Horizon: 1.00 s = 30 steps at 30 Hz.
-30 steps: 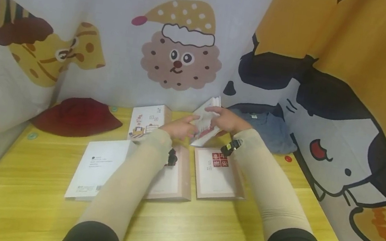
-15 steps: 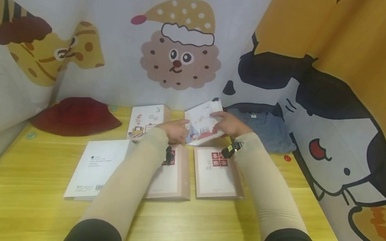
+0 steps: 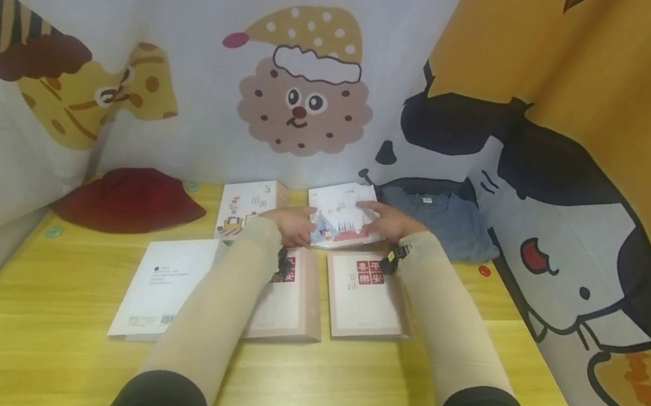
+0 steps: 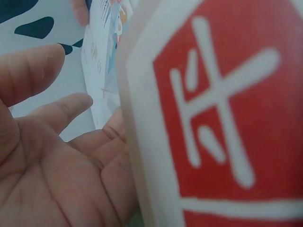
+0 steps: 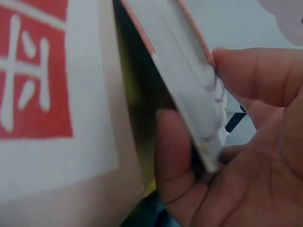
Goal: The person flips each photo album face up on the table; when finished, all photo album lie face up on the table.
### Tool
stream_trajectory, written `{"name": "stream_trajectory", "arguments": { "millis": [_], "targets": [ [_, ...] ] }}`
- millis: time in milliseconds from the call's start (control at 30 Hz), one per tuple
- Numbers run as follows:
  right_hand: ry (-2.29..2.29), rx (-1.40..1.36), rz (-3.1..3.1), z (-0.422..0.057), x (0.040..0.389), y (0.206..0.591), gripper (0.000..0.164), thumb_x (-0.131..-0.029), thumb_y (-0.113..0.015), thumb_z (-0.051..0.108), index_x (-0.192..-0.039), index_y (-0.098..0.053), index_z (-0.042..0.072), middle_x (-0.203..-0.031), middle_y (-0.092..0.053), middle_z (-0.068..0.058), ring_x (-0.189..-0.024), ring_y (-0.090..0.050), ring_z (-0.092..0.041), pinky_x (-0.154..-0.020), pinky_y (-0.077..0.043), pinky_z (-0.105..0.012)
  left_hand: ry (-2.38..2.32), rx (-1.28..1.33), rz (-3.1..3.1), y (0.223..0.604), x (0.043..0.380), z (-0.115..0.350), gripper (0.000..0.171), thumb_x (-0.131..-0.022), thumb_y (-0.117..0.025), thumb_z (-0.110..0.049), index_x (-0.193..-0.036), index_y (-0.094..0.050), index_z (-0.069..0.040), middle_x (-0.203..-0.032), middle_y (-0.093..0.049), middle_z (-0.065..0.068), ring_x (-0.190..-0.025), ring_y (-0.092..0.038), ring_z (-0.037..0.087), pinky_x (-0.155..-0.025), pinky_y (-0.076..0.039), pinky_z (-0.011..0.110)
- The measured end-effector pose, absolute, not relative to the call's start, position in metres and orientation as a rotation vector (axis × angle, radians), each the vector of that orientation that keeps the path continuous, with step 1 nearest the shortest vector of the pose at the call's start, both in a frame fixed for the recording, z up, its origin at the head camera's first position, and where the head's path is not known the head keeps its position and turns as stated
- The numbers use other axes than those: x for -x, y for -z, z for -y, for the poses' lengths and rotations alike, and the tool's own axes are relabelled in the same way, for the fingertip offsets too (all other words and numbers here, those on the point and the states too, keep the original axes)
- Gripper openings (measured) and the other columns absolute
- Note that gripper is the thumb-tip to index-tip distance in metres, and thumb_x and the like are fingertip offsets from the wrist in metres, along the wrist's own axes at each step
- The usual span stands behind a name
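At the back of the table, a white illustrated book (image 3: 340,206) lies slightly askew between both hands. My right hand (image 3: 392,223) holds its right edge; the right wrist view shows the page block (image 5: 189,80) pinched between thumb and fingers. My left hand (image 3: 296,226) is at the book's left edge. Its palm (image 4: 52,189) faces the left wrist camera with fingers extended, some close to or against the book. A pink-bordered book with red character squares (image 3: 366,304) lies below the right wrist, and a similar one (image 3: 283,307) is partly hidden by the left arm.
Another illustrated book (image 3: 245,203) lies at back left, and a white book with its back cover up (image 3: 166,288) lies in front of it. A dark red hat (image 3: 131,201) is at far left; a folded blue-grey garment (image 3: 446,222) is at back right. A printed curtain (image 3: 171,18) hangs behind.
The illustrated book, earlier tilted up and partly turned edge-on, has come down flatter with its cover facing up. Both hands have lowered slightly with it and moved to its sides.
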State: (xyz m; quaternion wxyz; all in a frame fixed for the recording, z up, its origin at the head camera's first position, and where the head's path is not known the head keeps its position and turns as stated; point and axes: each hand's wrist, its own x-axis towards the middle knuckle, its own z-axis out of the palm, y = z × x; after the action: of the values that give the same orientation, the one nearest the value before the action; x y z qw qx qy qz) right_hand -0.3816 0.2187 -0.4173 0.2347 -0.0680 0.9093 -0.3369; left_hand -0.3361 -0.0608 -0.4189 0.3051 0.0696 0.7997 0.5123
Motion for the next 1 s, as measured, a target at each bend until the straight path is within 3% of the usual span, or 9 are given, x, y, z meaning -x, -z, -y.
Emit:
{"name": "stream_trajectory", "arguments": {
  "millis": [167, 333, 467, 600, 767, 867, 1000],
  "targets": [
    [0.834, 0.190, -2.525, -0.216, 0.382, 0.419, 0.075, -0.099, -0.069, 0.027, -0.165, -0.035, 0.037, -0.175, -0.024, -0.012, -0.155, -0.031, -0.041, -0.128, -0.021, -0.064, -1.442, -0.183, -2.056, 0.426, 0.341, 0.058, 0.074, -0.108, -0.048, -0.004, -0.170, -0.009, -0.009, -0.158, -0.042, 0.031, -0.091, -0.067, 0.022, -0.094, -0.062, 0.036],
    [0.747, 0.206, -2.571, -0.214, 0.382, 0.423, 0.074, -0.099, -0.070, 0.030, -0.165, -0.036, 0.035, -0.174, -0.027, -0.011, -0.150, -0.038, -0.037, -0.127, -0.025, -0.060, -1.328, -0.229, -2.160, 0.436, 0.351, 0.059, 0.085, -0.097, -0.054, 0.007, -0.170, -0.016, -0.012, -0.158, -0.042, 0.032, -0.079, -0.068, 0.017, -0.067, -0.060, 0.023],
    [0.685, 0.228, -2.595, -0.213, 0.382, 0.425, 0.074, -0.100, -0.069, 0.030, -0.166, -0.036, 0.032, -0.169, -0.036, -0.013, -0.135, -0.050, -0.034, -0.121, -0.038, -0.055, -1.296, -0.203, -2.170, 0.438, 0.353, 0.059, 0.088, -0.095, -0.056, 0.008, -0.171, -0.017, -0.016, -0.160, -0.040, 0.032, -0.077, -0.068, 0.016, -0.059, -0.055, 0.020],
    [0.662, 0.192, -2.602, -0.210, 0.382, 0.428, 0.074, -0.099, -0.070, 0.031, -0.165, -0.037, 0.034, -0.165, -0.042, -0.013, -0.129, -0.055, -0.034, -0.115, -0.044, -0.055, -1.300, -0.193, -2.187, 0.434, 0.348, 0.059, 0.084, -0.099, -0.057, 0.002, -0.171, -0.017, -0.016, -0.153, -0.048, 0.033, -0.074, -0.066, 0.015, -0.062, -0.056, 0.021],
    [0.681, 0.111, -2.577, -0.206, 0.385, 0.432, 0.071, -0.096, -0.075, 0.030, -0.160, -0.046, 0.037, -0.164, -0.043, -0.014, -0.143, -0.048, -0.038, -0.120, -0.039, -0.059, -1.322, -0.169, -2.209, 0.428, 0.341, 0.059, 0.077, -0.104, -0.055, -0.007, -0.171, -0.017, -0.017, -0.140, -0.059, 0.028, -0.073, -0.063, 0.015, -0.071, -0.061, 0.026],
    [0.682, 0.112, -2.570, -0.204, 0.383, 0.430, 0.068, -0.095, -0.075, 0.031, -0.158, -0.049, 0.037, -0.165, -0.043, -0.014, -0.149, -0.042, -0.039, -0.123, -0.033, -0.062, -1.372, -0.099, -2.190, 0.430, 0.344, 0.060, 0.078, -0.103, -0.055, -0.006, -0.170, -0.020, -0.021, -0.154, -0.049, 0.025, -0.077, -0.065, 0.018, -0.074, -0.063, 0.030],
    [0.665, 0.115, -2.567, -0.202, 0.380, 0.425, 0.066, -0.096, -0.075, 0.035, -0.157, -0.049, 0.039, -0.165, -0.045, -0.011, -0.151, -0.041, -0.039, -0.123, -0.032, -0.064, -1.411, -0.031, -2.173, 0.434, 0.349, 0.062, 0.080, -0.102, -0.055, -0.004, -0.171, -0.019, -0.025, -0.160, -0.044, 0.024, -0.086, -0.069, 0.024, -0.077, -0.065, 0.033]
  ]
}}
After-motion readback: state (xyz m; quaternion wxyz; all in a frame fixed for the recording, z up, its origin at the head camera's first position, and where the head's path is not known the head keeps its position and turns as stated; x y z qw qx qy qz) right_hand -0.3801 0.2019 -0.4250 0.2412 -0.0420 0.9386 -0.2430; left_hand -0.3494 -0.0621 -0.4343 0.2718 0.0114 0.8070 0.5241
